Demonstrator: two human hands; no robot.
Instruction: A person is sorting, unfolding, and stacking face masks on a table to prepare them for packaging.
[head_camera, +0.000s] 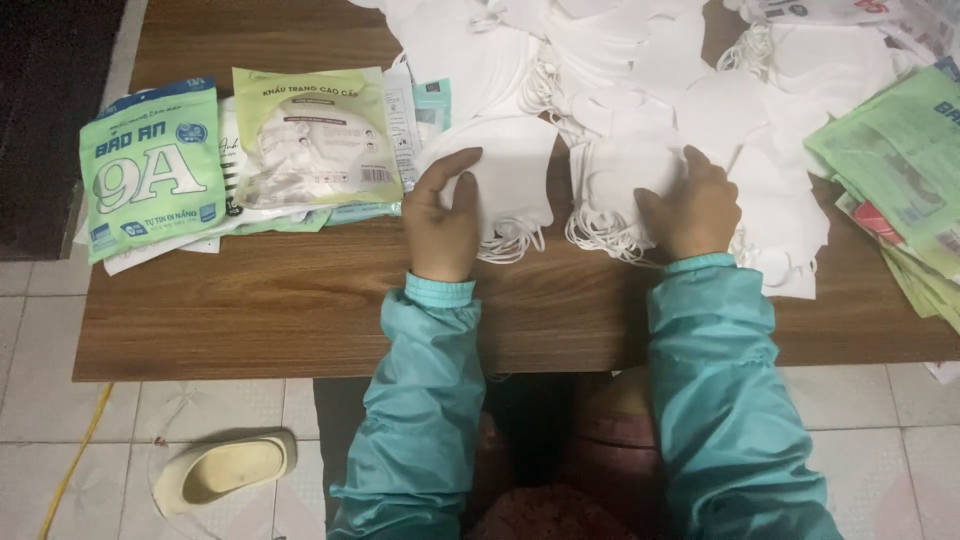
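Flatly, left hand (443, 215) on white mask (505, 175), long axis slanting up-right.

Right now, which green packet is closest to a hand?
The see-through green packet with a white mask inside. It lies just beside the left hand; the solid green packet sits farther left.

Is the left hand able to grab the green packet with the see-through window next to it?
Probably yes: the left hand rests on a white mask, the packet lies just beside it, nothing between.
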